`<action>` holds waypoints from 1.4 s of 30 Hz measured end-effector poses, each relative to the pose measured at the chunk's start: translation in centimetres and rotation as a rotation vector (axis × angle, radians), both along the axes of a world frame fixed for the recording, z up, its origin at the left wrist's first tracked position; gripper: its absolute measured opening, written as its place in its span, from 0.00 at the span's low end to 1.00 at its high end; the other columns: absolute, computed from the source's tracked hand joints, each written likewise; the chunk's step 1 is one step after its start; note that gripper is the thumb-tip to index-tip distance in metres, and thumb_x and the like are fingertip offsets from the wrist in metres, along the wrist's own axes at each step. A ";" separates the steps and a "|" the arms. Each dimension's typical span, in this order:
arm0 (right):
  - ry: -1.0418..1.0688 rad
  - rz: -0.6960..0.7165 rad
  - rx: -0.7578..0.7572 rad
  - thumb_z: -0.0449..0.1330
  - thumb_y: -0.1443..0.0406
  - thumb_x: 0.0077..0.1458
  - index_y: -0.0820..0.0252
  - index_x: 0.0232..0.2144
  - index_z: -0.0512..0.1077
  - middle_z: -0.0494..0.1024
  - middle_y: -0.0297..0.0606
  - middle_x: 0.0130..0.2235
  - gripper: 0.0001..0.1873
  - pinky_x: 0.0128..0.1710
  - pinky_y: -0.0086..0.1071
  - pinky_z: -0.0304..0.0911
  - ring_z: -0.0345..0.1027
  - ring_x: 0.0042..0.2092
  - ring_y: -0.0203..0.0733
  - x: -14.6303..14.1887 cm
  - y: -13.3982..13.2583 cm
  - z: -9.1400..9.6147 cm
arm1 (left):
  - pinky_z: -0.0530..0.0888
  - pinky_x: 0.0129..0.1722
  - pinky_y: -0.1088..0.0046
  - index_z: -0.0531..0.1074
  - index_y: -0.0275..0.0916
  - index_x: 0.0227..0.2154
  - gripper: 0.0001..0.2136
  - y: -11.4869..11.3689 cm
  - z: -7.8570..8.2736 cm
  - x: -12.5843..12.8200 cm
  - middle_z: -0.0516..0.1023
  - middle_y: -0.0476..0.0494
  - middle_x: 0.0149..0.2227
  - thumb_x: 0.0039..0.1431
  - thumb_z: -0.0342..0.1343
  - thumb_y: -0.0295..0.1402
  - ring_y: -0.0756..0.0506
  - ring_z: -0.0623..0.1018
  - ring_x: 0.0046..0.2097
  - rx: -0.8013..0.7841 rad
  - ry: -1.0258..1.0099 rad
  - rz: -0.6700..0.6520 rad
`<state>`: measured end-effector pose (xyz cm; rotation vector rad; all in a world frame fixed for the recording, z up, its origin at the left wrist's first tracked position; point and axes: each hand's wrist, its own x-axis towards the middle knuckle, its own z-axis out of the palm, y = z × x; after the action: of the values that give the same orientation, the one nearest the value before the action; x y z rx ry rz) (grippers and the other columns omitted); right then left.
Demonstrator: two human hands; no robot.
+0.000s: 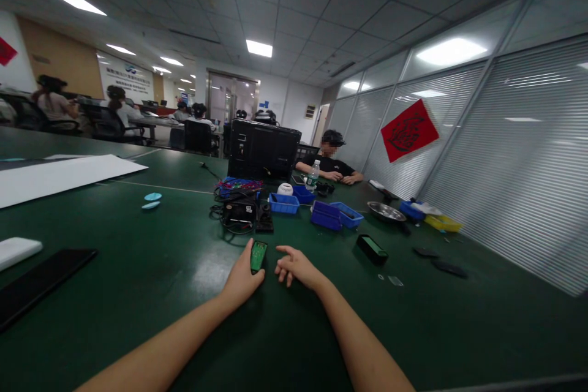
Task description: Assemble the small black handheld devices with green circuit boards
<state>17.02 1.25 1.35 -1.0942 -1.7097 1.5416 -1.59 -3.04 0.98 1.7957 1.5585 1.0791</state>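
Note:
My left hand (242, 277) rests on the green table (138, 282) and grips a small green circuit board in a black frame (258, 255), thumb and fingers closed on its edges. My right hand (294, 267) lies just to the right of the board, fingers loosely curled with the index finger stretched toward it, holding nothing that I can see. Both forearms reach in from the bottom edge.
Beyond the hands lie a tangle of black cables and devices (241, 214), blue bins (337, 215), a black open case (372, 248), a steel bowl (386, 211) and a yellow tray (443, 223). A black phone (41, 282) lies left. A person (331, 162) sits across.

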 end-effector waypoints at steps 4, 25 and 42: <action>-0.018 -0.018 0.005 0.55 0.64 0.50 0.64 0.53 0.51 0.73 0.36 0.28 0.29 0.17 0.25 0.63 0.69 0.25 0.36 0.3 0.3 -0.3 | 0.58 0.54 0.68 0.43 0.35 0.58 0.36 0.2 0.0 -0.8 0.56 0.37 0.58 0.46 0.51 0.31 0.43 0.60 0.57 -0.010 0.011 0.082; -0.035 0.012 -0.004 0.55 0.65 0.50 0.65 0.47 0.60 0.72 0.36 0.28 0.20 0.17 0.24 0.63 0.68 0.25 0.34 0.3 0.1 0.2 | 0.66 0.46 0.68 0.44 0.32 0.59 0.35 1.9 3.1 -8.7 0.64 0.36 0.54 0.47 0.49 0.34 0.38 0.68 0.51 -0.210 0.259 0.370; -0.035 0.014 -0.005 0.55 0.65 0.50 0.66 0.43 0.62 0.72 0.37 0.29 0.17 0.16 0.23 0.63 0.68 0.25 0.33 0.3 0.3 -0.1 | 0.69 0.33 0.69 0.69 0.37 0.41 0.20 2.3 3.6 -14.3 0.75 0.39 0.40 0.52 0.41 0.42 0.41 0.75 0.39 -0.284 0.235 0.473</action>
<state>17.36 1.57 1.28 -1.1197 -1.7417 1.5446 -15.88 -0.74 4.57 1.4367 2.2301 0.8031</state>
